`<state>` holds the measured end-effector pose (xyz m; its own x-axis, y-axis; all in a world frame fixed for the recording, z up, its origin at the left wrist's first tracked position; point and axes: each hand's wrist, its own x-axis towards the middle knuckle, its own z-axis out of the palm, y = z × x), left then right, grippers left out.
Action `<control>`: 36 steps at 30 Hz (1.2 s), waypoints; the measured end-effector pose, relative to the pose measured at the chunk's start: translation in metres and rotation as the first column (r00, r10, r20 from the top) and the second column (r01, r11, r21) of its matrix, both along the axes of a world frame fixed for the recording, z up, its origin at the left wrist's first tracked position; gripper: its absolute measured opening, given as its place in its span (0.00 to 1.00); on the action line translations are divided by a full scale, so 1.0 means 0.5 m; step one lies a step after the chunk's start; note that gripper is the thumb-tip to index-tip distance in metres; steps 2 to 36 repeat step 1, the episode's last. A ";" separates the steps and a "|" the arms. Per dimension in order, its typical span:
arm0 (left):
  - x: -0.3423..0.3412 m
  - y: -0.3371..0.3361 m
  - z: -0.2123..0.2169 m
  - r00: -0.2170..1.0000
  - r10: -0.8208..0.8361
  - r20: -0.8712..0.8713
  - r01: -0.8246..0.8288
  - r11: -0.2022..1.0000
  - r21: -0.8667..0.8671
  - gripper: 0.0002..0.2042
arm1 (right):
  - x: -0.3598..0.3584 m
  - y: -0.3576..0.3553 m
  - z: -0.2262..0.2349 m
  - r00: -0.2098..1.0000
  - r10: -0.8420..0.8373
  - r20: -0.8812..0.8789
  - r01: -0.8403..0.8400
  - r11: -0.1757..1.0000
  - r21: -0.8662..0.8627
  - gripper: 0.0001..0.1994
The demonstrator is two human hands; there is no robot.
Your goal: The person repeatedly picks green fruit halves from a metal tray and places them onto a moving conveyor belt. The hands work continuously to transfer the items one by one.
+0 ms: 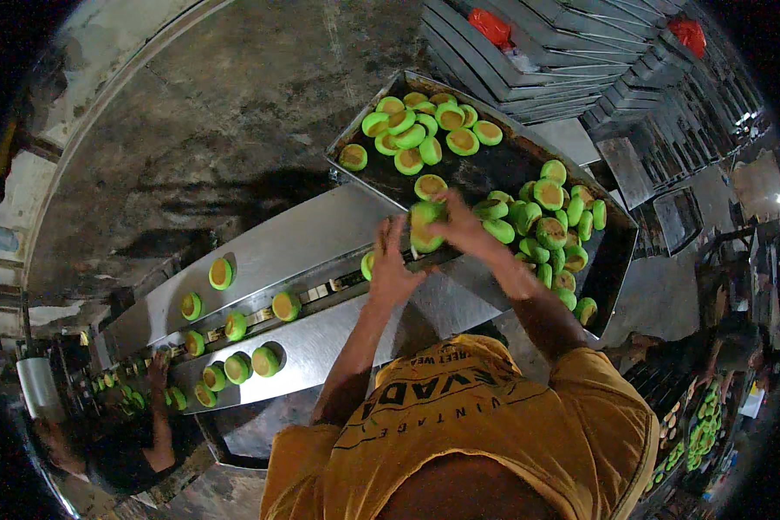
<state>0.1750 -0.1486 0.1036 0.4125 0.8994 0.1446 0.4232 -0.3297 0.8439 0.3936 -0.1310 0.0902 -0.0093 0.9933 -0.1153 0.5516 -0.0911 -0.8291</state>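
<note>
Round green buns with browned faces lie all about my hands. My right hand (461, 227) reaches over the near edge of the tray (485, 173), its fingers and thumb closed on a green bun (423, 227); a second bun may be pressed against it, but blur hides this. My left hand (396, 270) is just left of that bun, over the conveyor, its fingers stretched upward and apart from the bun. Beside its wrist, another green bun (368, 265) shows partly. Inside the dark metal tray, buns form a cluster at the far left and a heap (550, 217) at the right.
A narrow conveyor (321, 291) between steel side plates (312, 347) runs to the lower left, with several buns on it and the plates. A co-worker's arm (159, 390) reaches in there. Stacked grey trays (572, 52) with red bags (490, 28) stand at the back right.
</note>
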 end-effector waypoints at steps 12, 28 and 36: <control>0.004 -0.001 0.018 0.993 -0.114 -0.025 0.108 0.979 -0.172 0.49 | -0.040 -0.016 0.004 0.994 0.104 -0.017 -0.106 0.984 -0.143 0.43; 0.004 -0.001 0.018 0.993 -0.114 -0.025 0.108 0.979 -0.172 0.49 | -0.040 -0.016 0.004 0.994 0.104 -0.017 -0.106 0.984 -0.143 0.43; 0.004 -0.001 0.018 0.993 -0.114 -0.025 0.108 0.979 -0.172 0.49 | -0.040 -0.016 0.004 0.994 0.104 -0.017 -0.106 0.984 -0.143 0.43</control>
